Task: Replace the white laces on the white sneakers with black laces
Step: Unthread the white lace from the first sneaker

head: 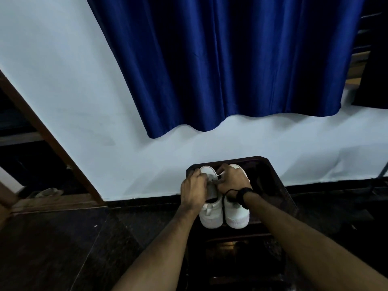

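Two white sneakers stand side by side on a dark wooden stand, heels toward me. My left hand grips the left sneaker at its lace area, fingers curled. Over the gap between the shoes, my right hand pinches a black lace at the left shoe's eyelets; the lace loops down past my wrist over the right sneaker. The eyelets are mostly hidden by my fingers.
The stand sits against a pale wall with a blue curtain hanging above. A wooden door frame runs down the left, with a sandal on the floor beyond. Dark tiled floor lies on both sides.
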Demonstrator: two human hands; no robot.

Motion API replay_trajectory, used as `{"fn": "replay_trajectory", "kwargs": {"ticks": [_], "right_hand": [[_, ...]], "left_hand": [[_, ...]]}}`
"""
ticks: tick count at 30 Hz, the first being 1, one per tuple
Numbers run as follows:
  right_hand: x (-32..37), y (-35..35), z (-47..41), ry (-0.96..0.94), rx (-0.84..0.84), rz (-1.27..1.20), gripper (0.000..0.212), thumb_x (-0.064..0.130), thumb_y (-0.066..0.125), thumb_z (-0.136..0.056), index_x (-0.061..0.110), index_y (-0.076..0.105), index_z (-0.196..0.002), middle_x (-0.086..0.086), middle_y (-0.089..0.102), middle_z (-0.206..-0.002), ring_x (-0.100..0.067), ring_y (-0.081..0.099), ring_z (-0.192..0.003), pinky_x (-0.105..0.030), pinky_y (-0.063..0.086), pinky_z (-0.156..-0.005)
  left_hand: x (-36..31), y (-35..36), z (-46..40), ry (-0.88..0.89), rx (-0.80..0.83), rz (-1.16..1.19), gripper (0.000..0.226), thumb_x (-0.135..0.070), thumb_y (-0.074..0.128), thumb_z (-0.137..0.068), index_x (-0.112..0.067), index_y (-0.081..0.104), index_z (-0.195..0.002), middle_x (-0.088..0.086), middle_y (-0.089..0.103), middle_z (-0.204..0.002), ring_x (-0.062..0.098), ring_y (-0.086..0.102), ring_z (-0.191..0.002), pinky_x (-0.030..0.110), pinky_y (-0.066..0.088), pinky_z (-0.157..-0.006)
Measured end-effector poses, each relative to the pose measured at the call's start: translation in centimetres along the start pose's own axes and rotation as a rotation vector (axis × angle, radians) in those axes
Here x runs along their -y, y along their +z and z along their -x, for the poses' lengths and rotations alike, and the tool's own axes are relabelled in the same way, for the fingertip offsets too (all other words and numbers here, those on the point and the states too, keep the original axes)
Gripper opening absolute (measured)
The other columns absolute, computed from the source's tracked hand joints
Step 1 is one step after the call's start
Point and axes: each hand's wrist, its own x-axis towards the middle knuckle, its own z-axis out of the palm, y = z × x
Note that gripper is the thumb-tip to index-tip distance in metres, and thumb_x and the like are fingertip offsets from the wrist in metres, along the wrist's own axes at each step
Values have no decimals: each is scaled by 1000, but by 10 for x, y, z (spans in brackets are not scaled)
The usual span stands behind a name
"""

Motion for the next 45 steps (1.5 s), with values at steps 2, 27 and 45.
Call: {"fn": "replay_trajectory", "kwargs": {"ticks": [2,27,45], "right_hand": [[-3,4,4,-20,-52,1,24,27,63,-74,28,58,-98,3,67,-88,-21,62,-88,-23,37,-62],[-4,21,20,-82,-233,82,9,25,55,-86,18,53,-82,-9,61,-75,-33,58,-80,-37,42,-61],[-6,21,20,-104,-219,35,11,25,61,-71,21,52,-77,-3,60,-69,-28,55,-75,-34,40,-58]], "left_hand": [[1,4,6,-67,-81,88,12,-21,55,-93,-15,64,-88,3,60,-97,27,59,-93,41,52,-65],[28,-32,-40,-599,300,768,30,-35,68,-90,-20,74,-65,5,74,-77,10,63,-74,25,49,-75],[16,-16,-26,260,268,59,19,-28,65,-86,-19,75,-98,2,64,-92,21,57,-98,35,50,-79]]}}
